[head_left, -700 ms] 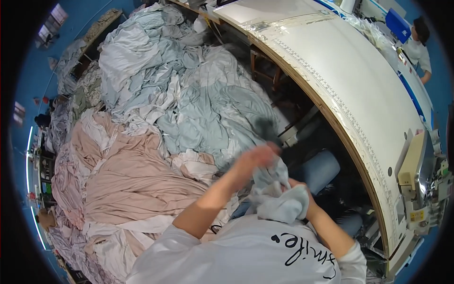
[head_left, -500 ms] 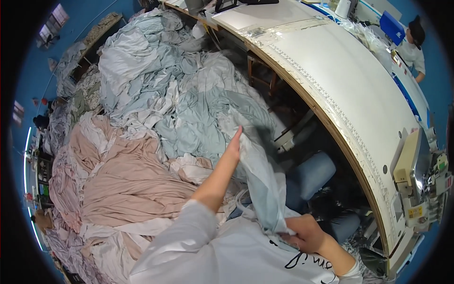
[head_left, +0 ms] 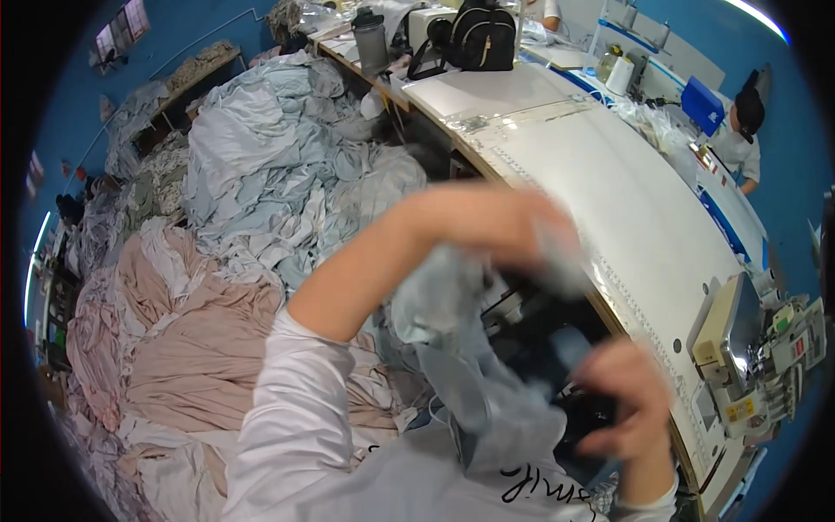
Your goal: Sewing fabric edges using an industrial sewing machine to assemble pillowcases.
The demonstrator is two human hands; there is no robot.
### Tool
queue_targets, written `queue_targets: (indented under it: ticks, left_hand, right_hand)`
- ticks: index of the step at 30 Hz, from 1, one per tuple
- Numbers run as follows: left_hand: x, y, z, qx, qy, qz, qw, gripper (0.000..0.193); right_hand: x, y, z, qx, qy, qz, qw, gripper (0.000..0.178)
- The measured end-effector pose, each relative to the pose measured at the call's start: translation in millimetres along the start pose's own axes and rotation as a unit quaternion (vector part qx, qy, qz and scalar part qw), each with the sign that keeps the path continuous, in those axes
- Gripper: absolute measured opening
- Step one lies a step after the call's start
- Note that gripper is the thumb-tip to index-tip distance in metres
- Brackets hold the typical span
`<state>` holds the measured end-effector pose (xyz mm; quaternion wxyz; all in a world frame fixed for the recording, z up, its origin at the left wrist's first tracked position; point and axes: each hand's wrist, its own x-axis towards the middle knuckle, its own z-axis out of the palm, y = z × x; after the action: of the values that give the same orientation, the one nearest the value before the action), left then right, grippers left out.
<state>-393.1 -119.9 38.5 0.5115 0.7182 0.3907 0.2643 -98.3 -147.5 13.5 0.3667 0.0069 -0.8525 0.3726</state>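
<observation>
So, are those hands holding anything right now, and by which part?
The left hand seems to have a bit of pale cloth, though blur hides which part. The right hand is open, with nothing visible in it.

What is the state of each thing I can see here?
Left hand: blurred, grip unclear
Right hand: open, fingers curved
Grey-blue cloth: crumpled, partly blurred
Pink cloth heap: wrinkled
Pale blue heap: crumpled
Bottle: upright, lid on
Black bag: upright
Sewing machine: running or stopped, cannot tell
Ceiling light: lit
</observation>
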Motion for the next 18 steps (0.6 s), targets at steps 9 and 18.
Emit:
queue_targets:
  ticks: [9,18]
  left_hand:
    - [-45,150,-4,0.207,-0.142,0.367,0.896,0.026]
    - [-207,234,-86,0.392,0.373,0.199,0.817,0.055]
  right_hand:
    - [73,60,51,0.178,-0.157,0.16,0.958,0.091]
    - [203,-25,-69,-0.481,0.236,0.062,0.842,0.025]
